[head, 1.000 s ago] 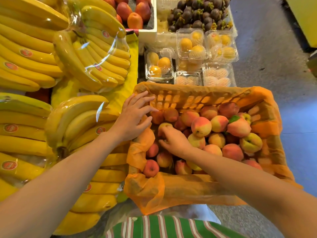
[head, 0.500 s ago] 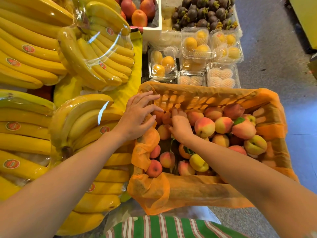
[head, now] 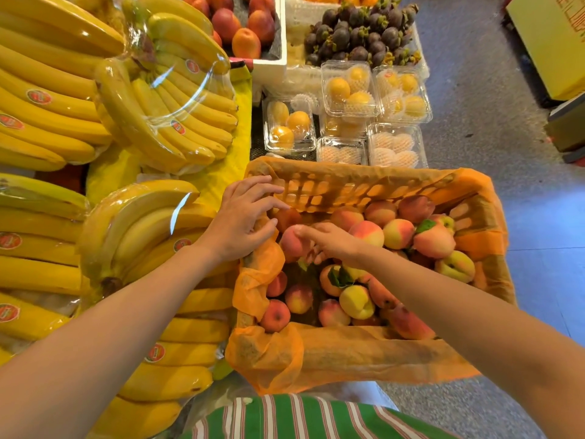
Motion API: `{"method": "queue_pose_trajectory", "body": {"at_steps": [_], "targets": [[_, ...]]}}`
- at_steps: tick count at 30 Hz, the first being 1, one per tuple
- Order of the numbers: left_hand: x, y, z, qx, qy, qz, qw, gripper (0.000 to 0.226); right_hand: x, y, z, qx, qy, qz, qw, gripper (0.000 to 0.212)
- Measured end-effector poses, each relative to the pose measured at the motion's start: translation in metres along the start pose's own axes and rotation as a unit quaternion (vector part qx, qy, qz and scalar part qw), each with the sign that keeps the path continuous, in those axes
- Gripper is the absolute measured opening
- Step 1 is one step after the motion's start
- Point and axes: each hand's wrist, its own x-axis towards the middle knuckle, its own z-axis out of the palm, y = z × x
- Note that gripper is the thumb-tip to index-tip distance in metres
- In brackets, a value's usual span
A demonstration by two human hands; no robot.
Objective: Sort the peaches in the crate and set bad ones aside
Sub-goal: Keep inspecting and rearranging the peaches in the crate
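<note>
— How far along is the sorting, do you reckon?

— Not far, I'd say. The crate is well stocked with peaches, heaped toward its far right side. There's a hollow near the middle left where the dark bottom shows. I can't spot any pile of rejects, so most of the checking looks undone.

— And the hands?

— The right hand has its fingers curled round one pink peach, just above the others by the crate's far left corner. The left hand rests beside it on the orange liner at the rim, fingers spread and relaxed, grasping nothing.

— What else is boxed up around here?

— Beyond the crate, clear clamshell boxes hold yellow fruit, and two lower ones hold pale fruit in foam netting. A white foam box has red-orange fruit, and next to it is a heap of mangosteens. Wrapped bananas lie loose at the left.
</note>
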Motion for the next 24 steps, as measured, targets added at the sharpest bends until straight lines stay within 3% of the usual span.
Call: {"method": "queue_pose_trajectory", "body": {"at_steps": [3,5,10,15,20,24], "targets": [[-0.001,-0.001,0.001,0.001,-0.001,-0.001,1.000,0.035,-0.001,0.006,0.001,-0.273,-0.042,0.005,0.961,0.050],[-0.001,-0.001,0.001,-0.005,0.001,-0.002,1.000,0.035,-0.006,0.010,0.007,-0.360,-0.067,-0.007,0.930,0.048],[-0.001,0.000,0.002,-0.009,0.000,-0.004,1.000,0.035,-0.007,0.009,0.014,-0.415,-0.031,0.001,0.909,0.035],[-0.001,-0.001,0.002,-0.010,0.000,-0.007,1.000,0.035,0.002,0.003,0.018,-0.481,0.002,-0.002,0.877,0.037],[-0.002,0.000,0.001,-0.011,-0.003,-0.012,1.000,0.036,0.022,0.007,0.033,-0.444,0.125,0.007,0.887,0.057],[-0.002,0.000,0.002,-0.016,-0.004,-0.014,1.000,0.036,0.040,0.011,0.047,-0.381,0.179,0.037,0.906,0.058]]}}
